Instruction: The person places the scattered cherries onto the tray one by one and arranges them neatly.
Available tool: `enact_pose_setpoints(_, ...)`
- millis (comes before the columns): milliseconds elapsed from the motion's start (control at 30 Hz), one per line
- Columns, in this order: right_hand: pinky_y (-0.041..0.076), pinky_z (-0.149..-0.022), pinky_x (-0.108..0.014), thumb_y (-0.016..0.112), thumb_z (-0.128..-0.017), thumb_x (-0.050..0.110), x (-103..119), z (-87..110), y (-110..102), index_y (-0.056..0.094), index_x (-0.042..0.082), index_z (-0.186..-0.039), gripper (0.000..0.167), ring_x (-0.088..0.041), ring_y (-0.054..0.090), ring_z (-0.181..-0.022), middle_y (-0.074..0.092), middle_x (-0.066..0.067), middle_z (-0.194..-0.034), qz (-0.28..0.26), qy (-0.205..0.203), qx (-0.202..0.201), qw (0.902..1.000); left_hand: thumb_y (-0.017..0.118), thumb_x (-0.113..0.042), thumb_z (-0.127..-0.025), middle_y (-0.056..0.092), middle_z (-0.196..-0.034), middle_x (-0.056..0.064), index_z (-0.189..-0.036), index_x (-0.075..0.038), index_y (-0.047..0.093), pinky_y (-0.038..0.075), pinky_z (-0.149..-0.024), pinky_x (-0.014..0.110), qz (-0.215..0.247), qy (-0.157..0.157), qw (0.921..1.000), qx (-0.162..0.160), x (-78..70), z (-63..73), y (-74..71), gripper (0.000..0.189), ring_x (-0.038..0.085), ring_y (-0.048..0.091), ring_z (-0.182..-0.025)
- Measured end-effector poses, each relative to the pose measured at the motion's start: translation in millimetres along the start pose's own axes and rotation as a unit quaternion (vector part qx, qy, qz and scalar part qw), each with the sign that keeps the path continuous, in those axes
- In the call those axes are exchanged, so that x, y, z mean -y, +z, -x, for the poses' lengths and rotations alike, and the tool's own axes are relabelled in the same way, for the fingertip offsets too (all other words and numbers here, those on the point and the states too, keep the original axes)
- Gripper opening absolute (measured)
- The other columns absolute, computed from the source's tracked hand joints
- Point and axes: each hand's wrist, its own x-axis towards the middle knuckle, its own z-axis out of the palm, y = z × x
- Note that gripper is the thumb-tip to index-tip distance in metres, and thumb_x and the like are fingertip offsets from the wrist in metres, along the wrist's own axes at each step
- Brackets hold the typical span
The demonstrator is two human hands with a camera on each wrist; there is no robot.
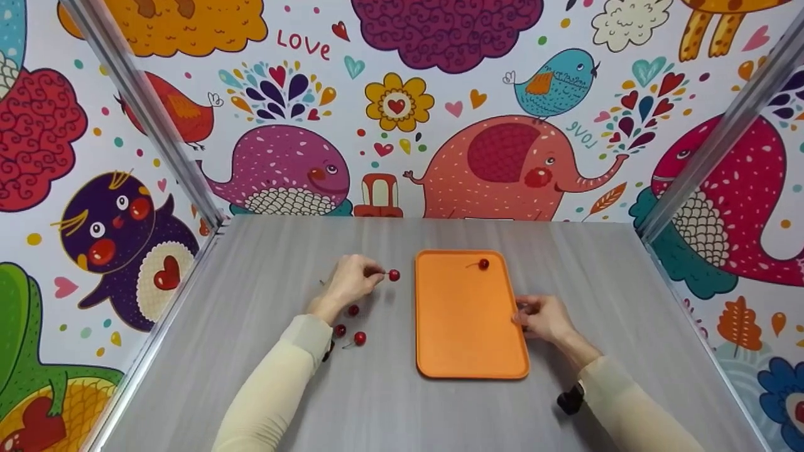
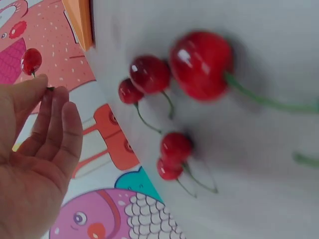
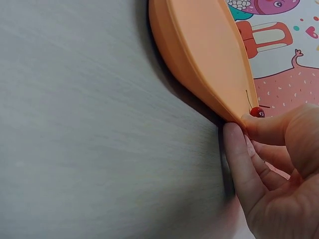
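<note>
My left hand pinches a red cherry by its stem, between thumb and fingertips, above the table left of an orange tray. In the left wrist view the same cherry hangs free of the table beyond the thumb. My right hand grips the tray's right rim, thumb on top and fingers at the outer side, as the right wrist view shows. One cherry with its stem lies in the tray near the far edge. Several more cherries with green stems lie on the table under my left wrist.
The grey table ends at a wall printed with cartoon animals. Metal posts stand at its left and right corners. Loose cherries lie close to my left sleeve, some partly hidden by the arm.
</note>
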Motion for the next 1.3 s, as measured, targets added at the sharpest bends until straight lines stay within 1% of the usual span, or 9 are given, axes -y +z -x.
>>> enact_pose_setpoints(267, 0.071, -0.076, -0.039, 0.077, -0.104, 0.005, 2, -3.0, -2, 0.065, -0.010, -0.150, 0.050, -0.016, 0.077, -0.088, 0.077, -0.018, -0.105, -0.002, 0.003, 0.002, 1.0000, 0.079, -0.012, -0.104, 0.088, -0.108, 0.010, -0.111, -0.008, 0.090, 0.068, -0.095, 0.046, 0.018, 0.009, 0.9995, 0.026, -18.7, -19.5, 17.5, 0.014, 0.025, 0.078, -0.096)
enact_pose_setpoints(533, 0.071, -0.075, -0.038, 0.077, -0.103, 0.003, 2, -3.2, -2, 0.064, -0.011, -0.150, 0.050, -0.015, 0.076, -0.088, 0.076, -0.015, -0.102, -0.008, 0.004, 0.003, 1.0000, 0.078, -0.012, -0.106, 0.087, -0.110, 0.012, -0.114, -0.006, 0.089, 0.068, -0.095, 0.045, 0.043, 0.012, 0.9977, 0.050, -35.3, -35.9, 39.5, 0.015, 0.025, 0.073, -0.094)
enact_pose_setpoints(667, 0.070, -0.073, -0.038, 0.078, -0.102, 0.002, 1, -2.3, -2, 0.065, -0.012, -0.148, 0.050, -0.014, 0.076, -0.084, 0.076, -0.014, -0.100, -0.008, 0.007, 0.002, 0.9999, 0.077, -0.012, -0.106, 0.087, -0.111, 0.011, -0.113, -0.006, 0.088, 0.067, -0.097, 0.044, 0.041, 0.026, 0.9976, 0.049, -43.5, -43.0, 49.6, 0.015, 0.025, 0.076, -0.098)
enact_pose_setpoints(800, 0.070, -0.072, -0.038, 0.079, -0.102, 0.004, 2, -1.8, -2, 0.065, -0.011, -0.148, 0.050, -0.015, 0.077, -0.084, 0.078, -0.017, -0.103, -0.001, 0.013, -0.002, 0.9999, 0.078, -0.013, -0.106, 0.087, -0.112, 0.009, -0.113, -0.008, 0.089, 0.067, -0.097, 0.043, 0.042, 0.021, 0.9976, 0.051, -50.7, -49.1, 59.4, 0.014, 0.025, 0.078, -0.101)
enact_pose_setpoints(867, 0.070, -0.072, -0.038, 0.079, -0.102, 0.004, 2, -1.8, -2, 0.065, -0.011, -0.149, 0.050, -0.015, 0.077, -0.085, 0.078, -0.018, -0.104, 0.000, 0.013, -0.001, 0.9999, 0.078, -0.014, -0.106, 0.087, -0.113, 0.008, -0.114, -0.010, 0.089, 0.066, -0.099, 0.042, 0.042, 0.013, 0.9974, 0.058, -53.4, -51.6, 64.0, 0.014, 0.025, 0.078, -0.104)
enact_pose_setpoints(1033, 0.070, -0.071, -0.037, 0.079, -0.101, 0.003, 1, -1.8, -1, 0.066, -0.012, -0.147, 0.049, -0.015, 0.077, -0.083, 0.078, -0.016, -0.101, -0.003, 0.010, -0.002, 0.9999, 0.078, -0.014, -0.105, 0.088, -0.115, 0.007, -0.114, -0.010, 0.089, 0.065, -0.100, 0.041, 0.041, 0.002, 0.9967, 0.070, -59.2, -56.4, 74.7, 0.014, 0.024, 0.080, -0.108)
enact_pose_setpoints(1300, 0.071, -0.073, -0.039, 0.078, -0.102, 0.002, 1, -1.8, 0, 0.066, -0.012, -0.147, 0.048, -0.017, 0.078, -0.087, 0.078, -0.015, -0.100, -0.001, 0.009, -0.001, 1.0000, 0.079, -0.014, -0.105, 0.087, -0.114, 0.004, -0.113, -0.012, 0.089, 0.065, -0.099, 0.039, 0.047, -0.022, 0.9957, 0.078, -72.9, -64.0, 90.4, 0.013, 0.020, 0.075, -0.104)
